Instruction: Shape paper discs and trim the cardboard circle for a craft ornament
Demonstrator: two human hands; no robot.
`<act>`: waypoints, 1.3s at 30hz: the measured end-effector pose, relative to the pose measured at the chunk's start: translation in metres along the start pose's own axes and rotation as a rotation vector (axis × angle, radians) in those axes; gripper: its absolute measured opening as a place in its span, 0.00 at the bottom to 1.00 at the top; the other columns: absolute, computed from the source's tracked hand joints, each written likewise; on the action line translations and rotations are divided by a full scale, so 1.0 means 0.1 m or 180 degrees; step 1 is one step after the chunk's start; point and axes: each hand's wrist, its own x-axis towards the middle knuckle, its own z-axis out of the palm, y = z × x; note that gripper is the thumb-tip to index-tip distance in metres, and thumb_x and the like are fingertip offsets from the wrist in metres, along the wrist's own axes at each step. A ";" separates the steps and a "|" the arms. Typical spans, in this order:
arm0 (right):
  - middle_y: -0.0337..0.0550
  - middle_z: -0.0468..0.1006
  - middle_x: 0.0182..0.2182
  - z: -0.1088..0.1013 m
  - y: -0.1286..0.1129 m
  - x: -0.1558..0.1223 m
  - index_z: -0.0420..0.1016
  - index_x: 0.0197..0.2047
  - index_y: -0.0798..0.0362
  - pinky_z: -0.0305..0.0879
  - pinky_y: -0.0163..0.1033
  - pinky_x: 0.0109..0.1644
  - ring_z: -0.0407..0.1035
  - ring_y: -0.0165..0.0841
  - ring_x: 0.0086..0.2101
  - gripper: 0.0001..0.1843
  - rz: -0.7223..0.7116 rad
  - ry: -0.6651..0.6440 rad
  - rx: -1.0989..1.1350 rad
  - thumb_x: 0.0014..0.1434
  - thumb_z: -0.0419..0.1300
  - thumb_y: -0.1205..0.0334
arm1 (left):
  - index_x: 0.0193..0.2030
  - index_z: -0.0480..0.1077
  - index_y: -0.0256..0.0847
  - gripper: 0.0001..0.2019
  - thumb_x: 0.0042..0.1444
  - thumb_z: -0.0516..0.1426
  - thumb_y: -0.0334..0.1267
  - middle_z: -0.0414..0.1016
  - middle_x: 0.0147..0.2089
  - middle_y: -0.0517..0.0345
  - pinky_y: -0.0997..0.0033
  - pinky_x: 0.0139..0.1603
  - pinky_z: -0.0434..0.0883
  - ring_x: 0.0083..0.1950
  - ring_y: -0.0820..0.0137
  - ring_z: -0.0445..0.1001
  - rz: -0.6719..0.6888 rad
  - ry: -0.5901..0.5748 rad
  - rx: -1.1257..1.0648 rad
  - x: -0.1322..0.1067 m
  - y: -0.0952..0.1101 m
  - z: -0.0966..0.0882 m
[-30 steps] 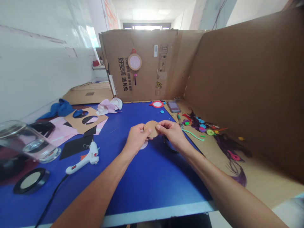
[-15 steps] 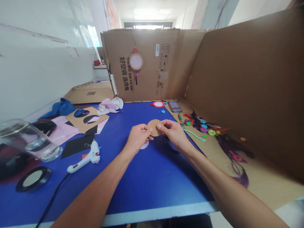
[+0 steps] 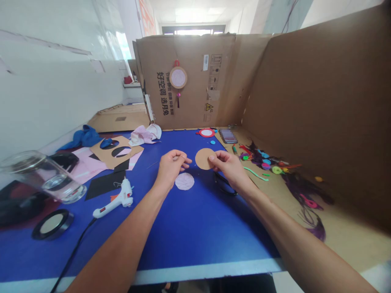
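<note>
A round brown cardboard disc [image 3: 205, 159] is pinched at its right edge between the thumb and fingers of my right hand [image 3: 227, 165], held above the blue table. Just left of the disc, apart from it, is my left hand [image 3: 173, 165]. Its thumb and forefinger are drawn together while the other fingers curl loosely; anything between the tips is too small to make out. Below my left hand a pale pinkish-white disc [image 3: 185, 181] lies on the table. Under my right hand is a pair of scissors or similar tool with black handles [image 3: 225, 185], partly covered.
On the left are a white glue gun [image 3: 117, 199], black sheets [image 3: 102, 186], a cardboard piece with round holes [image 3: 117, 154], a glass jar [image 3: 45, 175] and a black-rimmed round case [image 3: 52, 224]. Colourful buttons [image 3: 276, 170] and purple tassels [image 3: 293, 187] lie right. Cardboard walls [image 3: 195, 81] stand behind.
My left hand has let go of the cardboard disc and moved slightly left. My right hand keeps the disc, and the pale disc below is now fully uncovered. The view has shifted slightly.
</note>
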 end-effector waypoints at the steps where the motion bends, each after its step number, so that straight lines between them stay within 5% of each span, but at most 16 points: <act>1: 0.38 0.76 0.25 -0.02 -0.01 0.00 0.76 0.31 0.51 0.60 0.36 0.31 0.64 0.30 0.25 0.22 0.0057 -0.0088 -0.0008 0.51 0.72 0.40 | 0.35 0.75 0.41 0.04 0.55 0.61 0.38 0.83 0.34 0.53 0.74 0.32 0.69 0.31 0.70 0.78 0.0077 0.0023 0.0139 0.03 -0.01 -0.05; 6: 0.38 0.75 0.23 -0.06 0.09 -0.03 0.79 0.30 0.52 0.55 0.35 0.27 0.62 0.28 0.23 0.17 0.0570 -0.1499 -0.0423 0.52 0.72 0.46 | 0.33 0.78 0.41 0.02 0.52 0.62 0.34 0.79 0.30 0.56 0.72 0.34 0.67 0.31 0.69 0.74 0.0424 -0.0130 0.1261 0.17 -0.14 -0.20; 14: 0.36 0.77 0.24 0.05 0.27 -0.06 0.81 0.34 0.49 0.57 0.36 0.29 0.66 0.31 0.24 0.07 0.0017 -0.1046 -0.1511 0.58 0.65 0.56 | 0.47 0.81 0.46 0.16 0.49 0.66 0.34 0.80 0.49 0.48 0.62 0.53 0.70 0.50 0.56 0.77 0.0576 -0.0756 0.2879 0.06 -0.24 -0.18; 19: 0.39 0.83 0.31 0.10 0.31 -0.08 0.83 0.39 0.47 0.63 0.39 0.36 0.73 0.35 0.31 0.06 -0.0390 -0.0798 -0.1939 0.57 0.65 0.60 | 0.56 0.78 0.45 0.25 0.48 0.67 0.35 0.77 0.57 0.45 0.59 0.60 0.69 0.60 0.51 0.74 0.0468 -0.1126 0.3230 0.01 -0.19 -0.20; 26: 0.39 0.85 0.35 0.30 0.29 0.02 0.82 0.43 0.49 0.64 0.36 0.38 0.76 0.34 0.34 0.10 -0.0157 -0.1045 -0.2506 0.58 0.65 0.62 | 0.66 0.70 0.47 0.31 0.54 0.64 0.43 0.72 0.63 0.45 0.58 0.62 0.69 0.64 0.51 0.71 0.0327 -0.1363 0.3829 0.00 -0.13 -0.20; 39: 0.42 0.85 0.33 0.53 0.27 0.17 0.84 0.36 0.48 0.60 0.37 0.35 0.76 0.37 0.35 0.05 0.0273 -0.1044 -0.3160 0.54 0.68 0.61 | 0.65 0.71 0.47 0.30 0.56 0.65 0.48 0.71 0.63 0.44 0.57 0.61 0.68 0.65 0.50 0.70 0.0329 -0.1374 0.3850 -0.02 -0.10 -0.19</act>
